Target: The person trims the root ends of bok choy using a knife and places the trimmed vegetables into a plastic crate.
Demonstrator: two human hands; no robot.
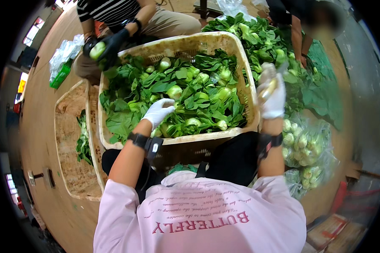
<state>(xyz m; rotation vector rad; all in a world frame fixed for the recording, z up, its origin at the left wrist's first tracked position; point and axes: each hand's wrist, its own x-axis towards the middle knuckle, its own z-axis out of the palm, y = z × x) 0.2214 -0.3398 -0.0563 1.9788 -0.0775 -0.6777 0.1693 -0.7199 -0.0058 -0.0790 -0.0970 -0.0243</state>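
My left hand (160, 112), in a white glove, reaches into a pale plastic crate (177, 140) heaped with leafy bok choy (174, 92). Its thumb and index finger curve toward a stalk; whether they grip it is hard to see. Beyond the crate's right rim, my right hand (274, 98), also gloved in white, is raised and blurred by motion. It is closed around the yellowish handle of a small knife (270, 88), whose blurred blade points up and away. Black bands with small devices circle both my wrists.
A second crate (72, 142) with a few leaves stands left. Across from me, a person's black-gloved hand (114, 47) holds a bok choy (97, 50). Another person's hand (303, 60) touches a bok choy pile (259, 41). Bagged bok choy (307, 142) lies right, near cardboard boxes (327, 231).
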